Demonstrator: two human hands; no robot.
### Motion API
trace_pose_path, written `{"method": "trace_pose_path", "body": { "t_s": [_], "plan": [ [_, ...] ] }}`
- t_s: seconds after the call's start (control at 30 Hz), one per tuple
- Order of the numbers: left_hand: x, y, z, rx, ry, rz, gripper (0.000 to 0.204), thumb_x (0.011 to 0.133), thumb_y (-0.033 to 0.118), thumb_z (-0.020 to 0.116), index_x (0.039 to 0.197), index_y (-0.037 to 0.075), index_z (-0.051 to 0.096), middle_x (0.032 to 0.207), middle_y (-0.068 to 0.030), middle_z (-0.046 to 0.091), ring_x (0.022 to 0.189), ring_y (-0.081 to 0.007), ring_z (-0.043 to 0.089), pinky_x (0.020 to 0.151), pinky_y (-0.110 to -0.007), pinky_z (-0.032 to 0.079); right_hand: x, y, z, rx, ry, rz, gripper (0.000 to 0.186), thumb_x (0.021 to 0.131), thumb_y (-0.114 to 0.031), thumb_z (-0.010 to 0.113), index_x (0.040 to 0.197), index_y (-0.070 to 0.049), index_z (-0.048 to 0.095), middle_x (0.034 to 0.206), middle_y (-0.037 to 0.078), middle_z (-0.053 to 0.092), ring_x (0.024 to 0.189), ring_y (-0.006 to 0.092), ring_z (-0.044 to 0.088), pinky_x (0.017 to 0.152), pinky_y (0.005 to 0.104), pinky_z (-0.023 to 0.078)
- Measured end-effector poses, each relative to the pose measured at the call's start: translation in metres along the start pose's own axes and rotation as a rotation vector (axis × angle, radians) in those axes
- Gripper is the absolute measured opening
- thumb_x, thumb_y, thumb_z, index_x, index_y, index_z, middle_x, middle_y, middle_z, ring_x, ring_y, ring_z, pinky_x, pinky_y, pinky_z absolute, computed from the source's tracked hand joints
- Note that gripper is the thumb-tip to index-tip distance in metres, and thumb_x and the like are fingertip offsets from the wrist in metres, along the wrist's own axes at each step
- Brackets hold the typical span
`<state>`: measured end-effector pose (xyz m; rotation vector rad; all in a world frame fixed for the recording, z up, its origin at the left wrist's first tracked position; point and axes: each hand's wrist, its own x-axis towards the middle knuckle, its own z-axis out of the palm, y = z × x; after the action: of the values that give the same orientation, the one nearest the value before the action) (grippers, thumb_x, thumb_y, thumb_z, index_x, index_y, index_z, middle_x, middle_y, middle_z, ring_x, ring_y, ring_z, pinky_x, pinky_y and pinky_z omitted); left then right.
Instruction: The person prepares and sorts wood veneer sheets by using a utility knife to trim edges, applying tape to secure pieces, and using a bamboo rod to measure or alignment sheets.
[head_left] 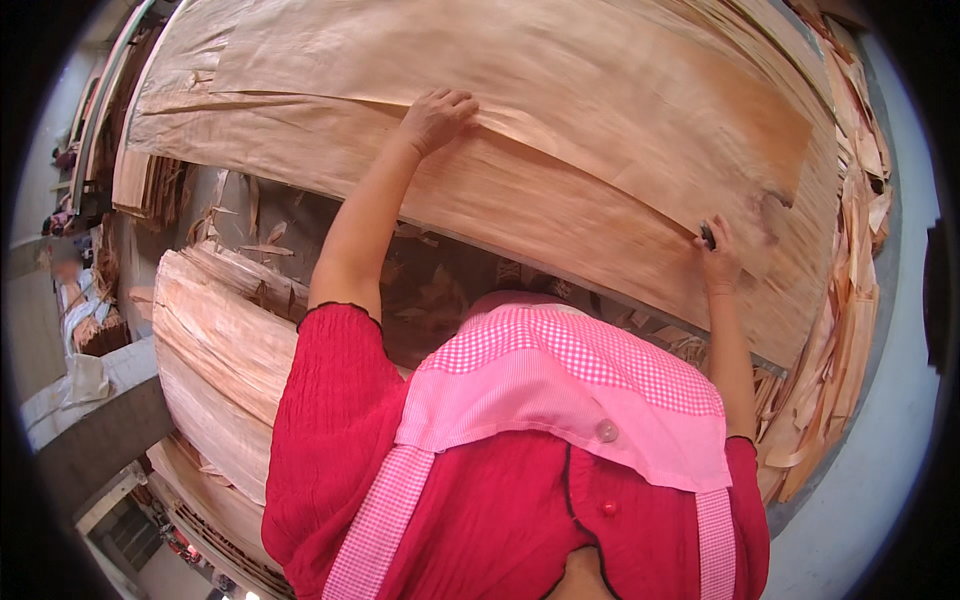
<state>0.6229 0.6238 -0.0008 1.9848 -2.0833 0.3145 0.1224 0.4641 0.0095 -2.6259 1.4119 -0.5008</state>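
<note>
A wide, thin wood veneer sheet [560, 90] lies on a stack of similar sheets, and its near edge is slightly raised. My left hand [437, 122] is at that edge, its fingers bent over the sheet; the thumb is hidden. Farther right, my right hand [718, 258] is closed around a small black tool [708, 235], whose working end I cannot make out. It rests by the same edge, near a torn, dark-stained patch [775, 205] at the sheet's right end. Below the edge, the veneer underneath [560, 215] shows as a long strip.
Another stack of veneer [215, 340] stands at the left, close to my body. Torn veneer strips [850, 300] hang along the right side, and scraps [440, 290] lie on the floor between the stacks. A grey beam [110, 410] and another person [80, 295] are at far left.
</note>
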Motion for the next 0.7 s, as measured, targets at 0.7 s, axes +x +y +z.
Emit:
{"method": "trace_pose_path", "body": {
  "t_s": [0.7],
  "plan": [
    [-0.028,0.035,0.008,0.062,-0.029,-0.212,0.054,0.079,0.046,0.051,0.124,0.016,0.044,0.126,-0.0050,0.046,0.120,-0.0211,0.038,0.101,-0.050,0.018,0.034,-0.025,-0.009,0.201,-0.166,0.130,0.031,0.077,-0.008,0.058,0.108,-0.007,0.057,0.092,0.012,0.063,0.081,0.0224,0.062,0.071,0.0324,0.048]
  ]
}}
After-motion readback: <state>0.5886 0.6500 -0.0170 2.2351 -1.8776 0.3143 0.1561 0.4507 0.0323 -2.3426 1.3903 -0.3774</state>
